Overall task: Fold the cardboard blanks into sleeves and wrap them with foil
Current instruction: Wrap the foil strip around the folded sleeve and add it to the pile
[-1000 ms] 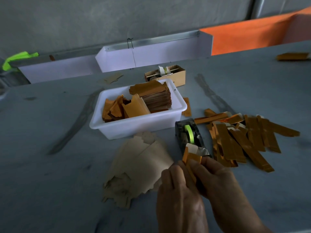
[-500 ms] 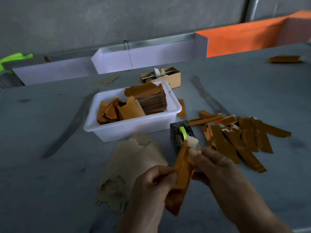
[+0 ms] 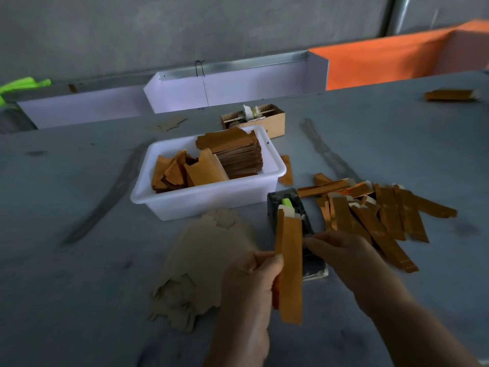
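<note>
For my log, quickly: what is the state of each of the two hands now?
Left hand: closed, holding the long orange foil-wrapped cardboard sleeve.
Right hand: fingertips at the sleeve's edge; grip cannot be told.

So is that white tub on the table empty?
No, the white tub holds a stack of cardboard blanks and loose orange foil pieces.
</note>
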`<state>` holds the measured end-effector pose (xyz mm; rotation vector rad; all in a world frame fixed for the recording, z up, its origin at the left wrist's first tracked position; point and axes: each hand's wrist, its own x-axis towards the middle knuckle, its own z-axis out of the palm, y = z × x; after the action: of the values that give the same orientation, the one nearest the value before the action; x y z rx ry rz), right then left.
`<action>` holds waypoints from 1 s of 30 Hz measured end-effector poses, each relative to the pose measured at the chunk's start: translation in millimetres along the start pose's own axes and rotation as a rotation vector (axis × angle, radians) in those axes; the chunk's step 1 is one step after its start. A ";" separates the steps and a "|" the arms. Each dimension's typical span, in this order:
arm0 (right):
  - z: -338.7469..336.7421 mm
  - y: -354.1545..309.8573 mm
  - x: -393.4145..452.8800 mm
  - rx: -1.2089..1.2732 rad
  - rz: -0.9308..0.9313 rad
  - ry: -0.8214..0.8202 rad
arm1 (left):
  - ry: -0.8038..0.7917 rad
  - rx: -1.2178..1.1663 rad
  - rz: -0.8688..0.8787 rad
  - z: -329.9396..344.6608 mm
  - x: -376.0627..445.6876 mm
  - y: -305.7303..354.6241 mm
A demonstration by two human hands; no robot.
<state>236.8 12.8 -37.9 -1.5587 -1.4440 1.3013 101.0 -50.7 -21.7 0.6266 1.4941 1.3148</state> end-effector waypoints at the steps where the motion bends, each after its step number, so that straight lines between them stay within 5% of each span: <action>1: 2.3 -1.1 0.7 0.001 0.003 0.001 | 0.003 -0.021 -0.002 3.4 0.5 -1.0; 12: 12.8 -11.1 -1.8 -0.043 -0.085 0.066 | -0.014 -0.123 0.005 15.7 4.2 -6.2; 17: 11.6 -6.9 -10.9 0.320 -0.068 0.045 | -0.045 -0.104 0.026 11.1 5.6 -4.9; 22: 8.2 9.8 -22.2 -0.166 -0.210 0.250 | -0.058 -0.117 0.015 6.5 9.7 -3.6; 30: 18.5 18.5 -25.7 -0.252 -0.225 0.279 | -0.063 -0.010 0.097 10.1 6.6 -2.8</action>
<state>228.0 -18.8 -54.6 -1.6062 -1.5911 0.7621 108.4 -41.6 -25.6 0.7360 1.4202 1.3631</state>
